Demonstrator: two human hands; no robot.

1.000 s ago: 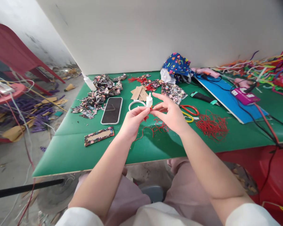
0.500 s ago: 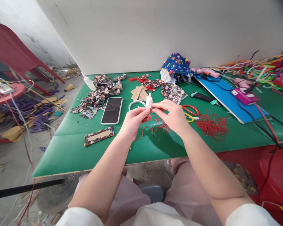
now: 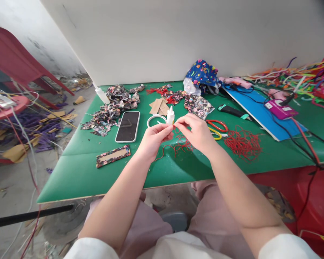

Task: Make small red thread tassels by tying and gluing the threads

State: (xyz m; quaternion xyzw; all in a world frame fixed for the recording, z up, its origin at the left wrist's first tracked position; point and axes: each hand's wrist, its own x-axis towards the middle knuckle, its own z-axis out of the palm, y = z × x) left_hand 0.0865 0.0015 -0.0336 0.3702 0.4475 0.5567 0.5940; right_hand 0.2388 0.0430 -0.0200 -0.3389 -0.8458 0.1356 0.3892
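My left hand [image 3: 156, 139] and my right hand [image 3: 196, 132] meet above the green table, fingertips pinched close together. A thin red cord [image 3: 175, 126] shows between them, and both hands pinch it. Part of the cord is hidden by the fingers. Just beyond my fingertips stands a small white bottle [image 3: 170, 116] with a pointed tip. Left of it lies a white ring [image 3: 149, 121]. Loose red cord [image 3: 185, 143] trails on the table below my hands. Scissors [image 3: 219, 126] with red and yellow handles lie beside my right hand.
On the left are a phone [image 3: 127, 126], a floral-covered strip [image 3: 113, 155] and crumpled floral fabric [image 3: 118, 102]. Brown card pieces [image 3: 159, 107] lie behind the bottle. To the right are a red cord heap [image 3: 244, 144], a utility knife [image 3: 233, 112] and a blue board [image 3: 264, 115].
My fingertips have shifted slightly, with the right hand's fingers now closer to the left's. The things on the table have stayed put.
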